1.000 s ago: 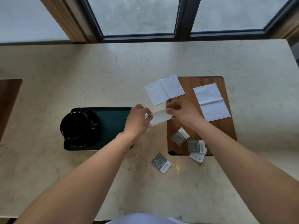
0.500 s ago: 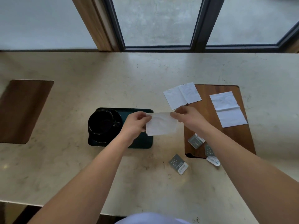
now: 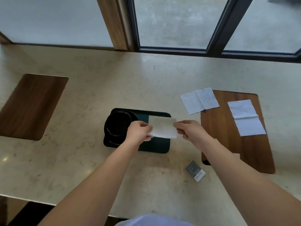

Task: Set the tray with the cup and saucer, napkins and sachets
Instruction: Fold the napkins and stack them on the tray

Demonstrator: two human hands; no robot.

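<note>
A dark green tray (image 3: 156, 146) lies on the pale stone counter, with a black cup and saucer (image 3: 117, 125) on its left half. Both hands hold a folded white napkin (image 3: 163, 128) just above the tray's right half: my left hand (image 3: 140, 132) pinches its left edge, my right hand (image 3: 189, 130) its right edge. Two more unfolded napkins lie to the right, one (image 3: 199, 100) at the wooden inlay's corner, one (image 3: 246, 117) on the inlay. One grey sachet (image 3: 195, 171) lies on the counter near my right forearm; the other sachets are hidden by that arm.
A wooden inlay (image 3: 228, 132) sits in the counter at right and another (image 3: 31, 105) at left. Dark window frames (image 3: 216, 30) and a wooden post (image 3: 114, 22) run along the counter's far edge. The counter's near edge is by my elbows.
Both hands have carried the folded napkin leftward from the wooden inlay to above the tray's right half. The view has shifted left with them.
</note>
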